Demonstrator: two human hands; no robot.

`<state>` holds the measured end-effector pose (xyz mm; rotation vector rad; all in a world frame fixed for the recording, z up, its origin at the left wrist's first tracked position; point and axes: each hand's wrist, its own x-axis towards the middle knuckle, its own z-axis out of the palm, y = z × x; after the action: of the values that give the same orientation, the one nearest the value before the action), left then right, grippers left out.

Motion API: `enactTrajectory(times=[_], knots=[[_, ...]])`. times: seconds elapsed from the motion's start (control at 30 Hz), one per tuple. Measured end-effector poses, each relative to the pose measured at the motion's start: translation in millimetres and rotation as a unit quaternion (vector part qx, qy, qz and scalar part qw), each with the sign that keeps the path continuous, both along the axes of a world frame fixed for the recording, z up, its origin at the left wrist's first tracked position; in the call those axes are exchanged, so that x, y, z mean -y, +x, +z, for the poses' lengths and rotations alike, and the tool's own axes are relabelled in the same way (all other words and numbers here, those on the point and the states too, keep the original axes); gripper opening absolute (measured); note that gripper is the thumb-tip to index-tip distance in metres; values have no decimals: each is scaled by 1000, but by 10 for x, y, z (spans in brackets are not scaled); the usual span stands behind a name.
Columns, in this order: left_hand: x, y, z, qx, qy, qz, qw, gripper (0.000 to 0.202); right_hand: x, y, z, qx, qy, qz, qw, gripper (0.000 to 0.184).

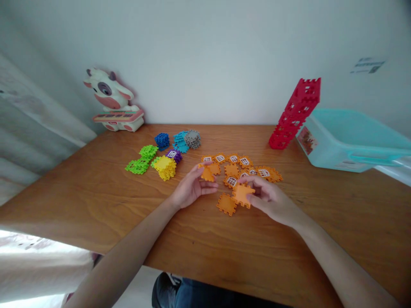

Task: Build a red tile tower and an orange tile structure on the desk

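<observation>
With the fingers of my left hand (pixel 194 188) I grasp an orange tile (pixel 207 173), the thumb along its far edge; part of my grip is hidden, so I can't say for sure whether it is a single piece. The fingers of my right hand (pixel 271 202) are clamped on a brighter orange tile (pixel 243 195), thumb on the near side and the others at its far edge, its flat face turned toward me. Both pieces are at the middle of the tabletop (pixel 192 244), my two hands a little apart with the held tiles between them. Just to the left of my right-hand tile and slightly nearer, a loose orange square (pixel 226 204) lies flat on the wood. Beyond my hands the other orange pieces (pixel 231 170) spread in a loose patch, several with white window grilles.

Farther left sit sorted piles: the yellow stack (pixel 166 167) nearest, the purple stack (pixel 173 155) right behind it, the green pieces (pixel 137 166) out to the left, and on the far side the dark blue stack (pixel 162 141), the light blue stack (pixel 180 142) and the grey stack (pixel 193 139). At the far left a cow toy (pixel 111 100) with a keyboard stands near the wall. On the far right a red tower (pixel 295 113) stands beside a pale teal bin (pixel 335 155).
</observation>
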<state>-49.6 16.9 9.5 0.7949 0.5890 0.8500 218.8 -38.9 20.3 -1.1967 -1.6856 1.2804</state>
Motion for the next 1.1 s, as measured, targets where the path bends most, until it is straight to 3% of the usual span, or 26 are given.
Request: enactTrajectory(times=[0.1, 0.23, 0.47, 0.73, 0.87, 1.1], knots=[[-25, -24, 32, 28, -47, 16, 998, 56, -13, 2, 50, -11, -27, -13, 999, 33], [-24, -39, 76, 24, -38, 34, 998, 53, -39, 5, 32, -35, -52, -60, 996, 43], [57, 5, 59, -60, 37, 2, 997, 44, -63, 11, 1, -11, -20, -73, 997, 41], [65, 1, 0, -53, 82, -59, 994, 46, -47, 8, 71, 20, -16, -44, 999, 34], [71, -33, -3, -95, 142, -79, 982, 60, -57, 36, 24, 6, -41, -43, 998, 40], [174, 54, 40, -121, 254, -28, 959, 52, -35, -6, 42, -23, -28, -30, 999, 44]])
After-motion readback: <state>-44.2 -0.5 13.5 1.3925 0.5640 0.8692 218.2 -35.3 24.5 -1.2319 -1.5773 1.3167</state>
